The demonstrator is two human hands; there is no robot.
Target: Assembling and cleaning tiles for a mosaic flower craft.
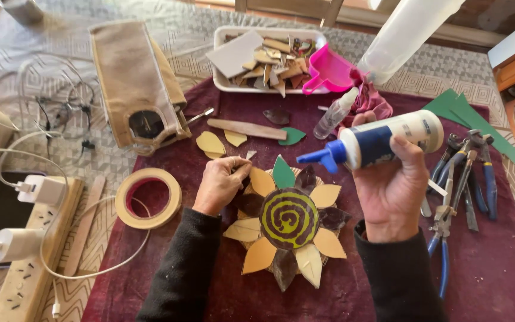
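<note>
Petals already ring most of the sunflower (289, 229) around its spiral centre, while the left hand (219, 185) pinches an upper-left petal (261, 180), the right hand (391, 185) grips a glue bottle (382, 142), and 2 loose yellow petals (219, 143) lie unplaced on the bench (496, 280).

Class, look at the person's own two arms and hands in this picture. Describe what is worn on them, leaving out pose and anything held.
Both forearms are covered by long, dark, near-black sleeves of a soft knit-like fabric, ending at the wrists. The left hand and right hand are bare: no gloves show. No rings, watch or bracelets can be made out. The sleeves are plain, with no visible pattern or markings.
</note>
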